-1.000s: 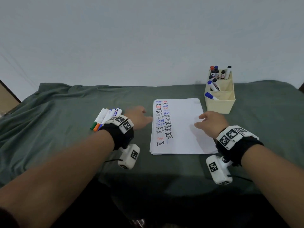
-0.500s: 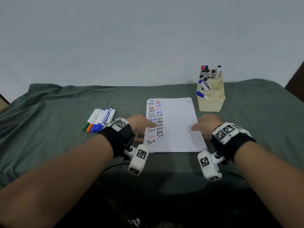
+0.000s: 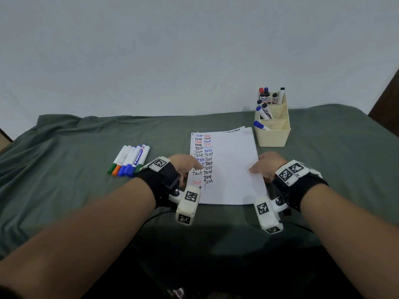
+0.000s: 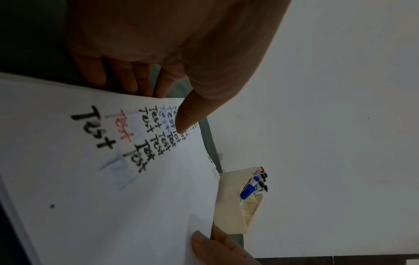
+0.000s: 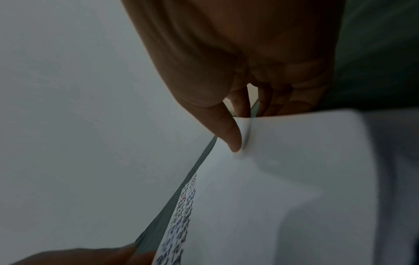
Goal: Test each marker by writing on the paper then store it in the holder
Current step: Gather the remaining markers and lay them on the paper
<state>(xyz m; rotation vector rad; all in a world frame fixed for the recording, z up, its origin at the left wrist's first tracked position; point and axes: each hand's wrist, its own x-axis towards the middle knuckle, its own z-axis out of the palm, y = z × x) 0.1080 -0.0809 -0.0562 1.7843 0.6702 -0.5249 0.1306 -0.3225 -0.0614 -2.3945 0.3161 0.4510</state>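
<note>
Green cloth (image 3: pixel 64 169) covers the whole counter, and everything I need sits on it. My paper (image 3: pixel 228 169) lies at the near middle, long axis running away from me, its left columns filled with "Test". My holder (image 3: pixel 273 137) stands just beyond the paper's far right corner, already carrying capped markers in its compartments. What my next move turns on, as I judge it, is the row of untested markers (image 3: pixel 129 160): they lie side by side toward the counter's left, just left of my left hand (image 3: pixel 185 167), long axes pointing away from me and leaning slightly right, coloured caps at the near end. My left hand is plainly the nearer one, while the holder lies on my right hand's (image 3: pixel 267 165) side. Both hands carry no marker: my left thumb presses the paper's left edge with fingers tucked under it, and my right thumb and fingers pinch the right edge.
</note>
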